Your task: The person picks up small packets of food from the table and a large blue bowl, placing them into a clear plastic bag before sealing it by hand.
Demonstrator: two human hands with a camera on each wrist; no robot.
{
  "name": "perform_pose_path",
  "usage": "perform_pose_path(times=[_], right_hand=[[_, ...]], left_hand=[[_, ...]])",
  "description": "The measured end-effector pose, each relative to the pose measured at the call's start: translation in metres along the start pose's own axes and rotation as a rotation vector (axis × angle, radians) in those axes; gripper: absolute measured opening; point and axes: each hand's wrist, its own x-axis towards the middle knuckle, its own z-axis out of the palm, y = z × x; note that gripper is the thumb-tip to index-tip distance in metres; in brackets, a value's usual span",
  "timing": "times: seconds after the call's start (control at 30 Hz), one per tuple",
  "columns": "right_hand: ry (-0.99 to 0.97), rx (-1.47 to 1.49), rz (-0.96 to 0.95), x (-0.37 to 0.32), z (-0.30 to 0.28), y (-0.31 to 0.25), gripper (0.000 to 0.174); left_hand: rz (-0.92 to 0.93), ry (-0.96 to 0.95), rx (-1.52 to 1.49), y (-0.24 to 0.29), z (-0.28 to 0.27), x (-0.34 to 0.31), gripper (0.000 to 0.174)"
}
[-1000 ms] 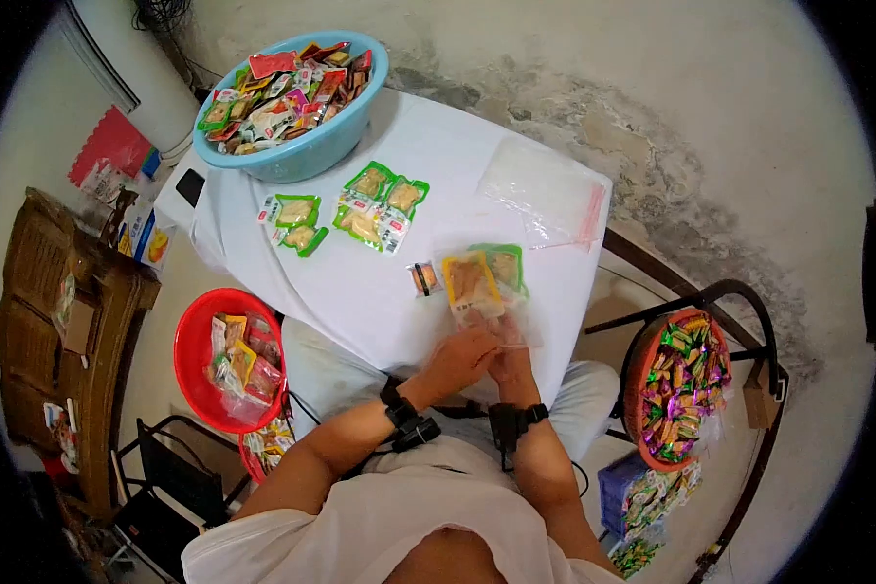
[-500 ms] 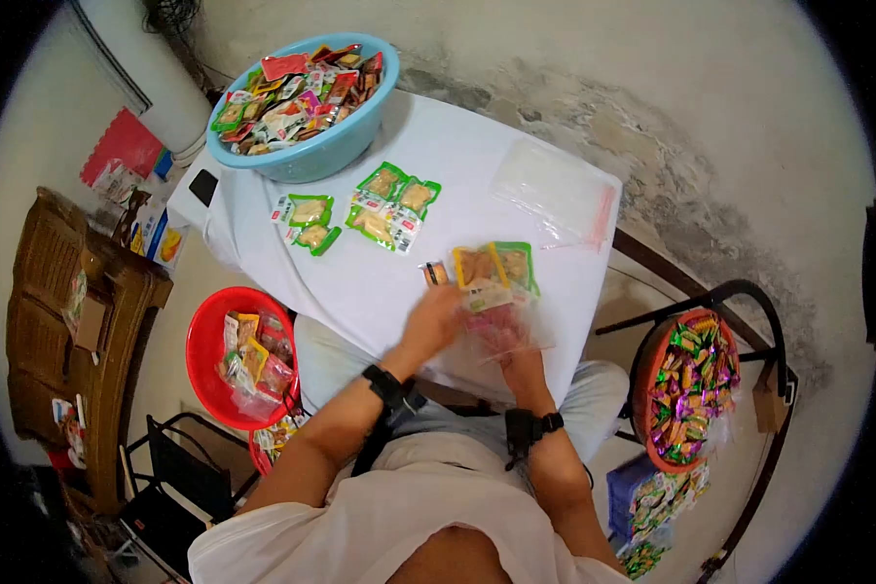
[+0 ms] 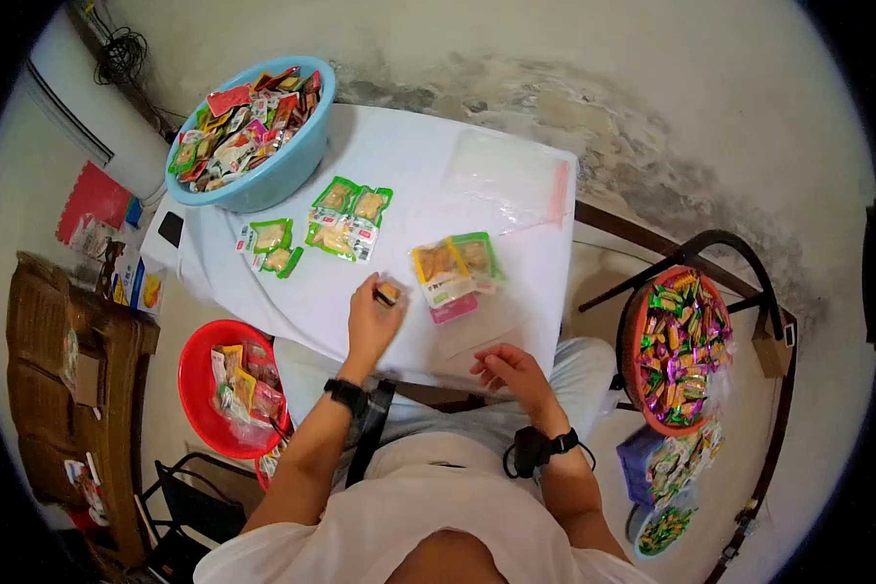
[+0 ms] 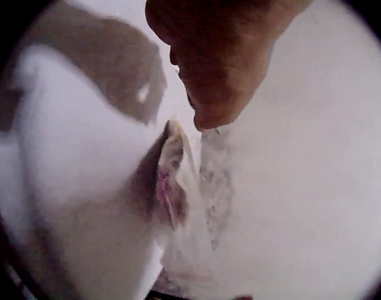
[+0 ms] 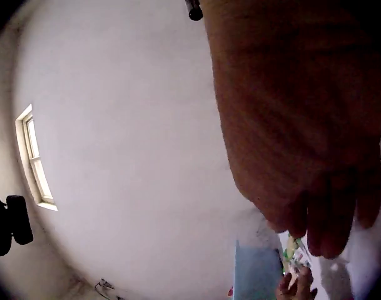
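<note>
White-clothed table (image 3: 409, 156) in the head view, with the left hand (image 3: 373, 319) stretched over its near edge and pinching a small brown packet (image 3: 389, 292) at the fingertips, thumb on one side, fingers on the other. Just to the right of that packet, a clear bag (image 3: 455, 287) lying flat on the cloth with a yellow packet (image 3: 435, 263) and a green packet (image 3: 477, 255) inside. At the table's near edge, apart from the bag, the right hand (image 3: 504, 368), fingers loosely curled and holding nothing. Farther back on the cloth, two clusters of green packets (image 3: 346, 219), a blue basin (image 3: 273, 180) heaped with mixed packets at the far left corner, and a pile of flat see-through bags (image 3: 506, 175) at the far right. Beside the table on the left, a red basin (image 3: 190, 370) with more packets; on the right, a round basket (image 3: 630, 341) of bright wrapped sweets. Left wrist view too blurred for more than a fingertip (image 4: 215, 100) close over the white cloth.
</note>
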Motion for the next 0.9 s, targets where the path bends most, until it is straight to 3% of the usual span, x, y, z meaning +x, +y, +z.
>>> perform_pose_path(times=[0.07, 0.13, 0.17, 0.23, 0.4, 0.47, 0.5, 0.53, 0.6, 0.67, 0.73, 0.87, 0.9], right_hand=[[0.023, 0.139, -0.05, -0.001, 0.012, -0.003, 0.028], [0.054, 0.155, -0.118, 0.002, 0.027, 0.0, 0.029], [0.086, 0.169, -0.188, 0.003, 0.033, 0.001, 0.031], [0.122, 0.187, -0.204, 0.007, 0.034, 0.009, 0.031], [0.347, 0.292, -0.17, -0.012, -0.004, 0.009, 0.03], [0.312, 0.291, -0.015, -0.015, -0.029, 0.023, 0.027], [0.28, 0.262, 0.035, -0.018, -0.029, 0.024, 0.034], [0.285, 0.265, 0.034, -0.019, -0.027, 0.025, 0.034], [0.119, 0.372, 0.044, -0.016, -0.019, 0.023, 0.042], [0.047, 0.433, -0.022, -0.004, -0.014, 0.022, 0.049], [0.052, 0.42, -0.058, 0.015, -0.007, 0.012, 0.05], [0.163, 0.388, -0.028, 0.057, -0.002, 0.013, 0.043], [0.233, 0.446, -0.154, 0.068, 0.001, 0.016, 0.044]], left_hand=[[0.055, -0.075, -0.124, 0.036, -0.012, -0.017, 0.053], [0.176, -0.44, -0.122, 0.082, -0.027, -0.026, 0.059], [0.176, -0.439, -0.119, 0.091, -0.021, -0.032, 0.059], [0.565, -0.475, -0.117, 0.105, -0.011, -0.04, 0.067], [0.5, -0.383, -0.094, 0.109, 0.001, -0.032, 0.066], [0.486, -0.35, -0.062, 0.102, 0.007, -0.028, 0.064], [0.48, -0.342, -0.006, 0.096, 0.013, -0.027, 0.056], [0.476, -0.334, 0.05, 0.091, 0.017, -0.027, 0.048], [0.414, -0.378, 0.06, 0.084, 0.024, -0.026, 0.038], [0.348, -0.418, 0.074, 0.084, 0.029, -0.025, 0.029], [0.415, -0.173, -0.084, 0.087, 0.033, -0.021, 0.015], [0.461, -0.146, -0.135, 0.094, 0.03, -0.014, 0.016], [0.416, -0.197, -0.09, 0.095, 0.027, -0.013, 0.017]])
